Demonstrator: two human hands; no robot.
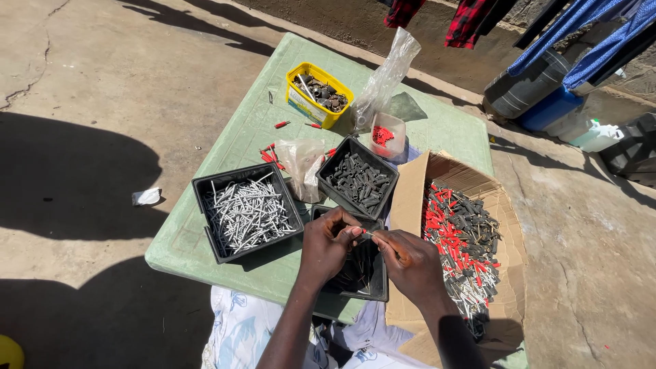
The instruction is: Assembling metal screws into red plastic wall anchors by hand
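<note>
Where both fingertip grips meet, small screw (370, 236), above black tray (372, 290)

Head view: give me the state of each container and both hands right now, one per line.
Black tray of nails: open, full.
Black tray of grey plugs: open, full.
Yellow tub: open, part filled.
Cardboard box: flaps open, red and grey parts inside.
Clear bag: open, upright.
Left hand: pinching a small piece.
Right hand: pinching the same piece.

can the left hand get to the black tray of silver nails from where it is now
Probably yes: the left hand sits just right of the open black plastic tray of silver nails, with nothing between them, though its fingers pinch a small part with the right hand.
</note>
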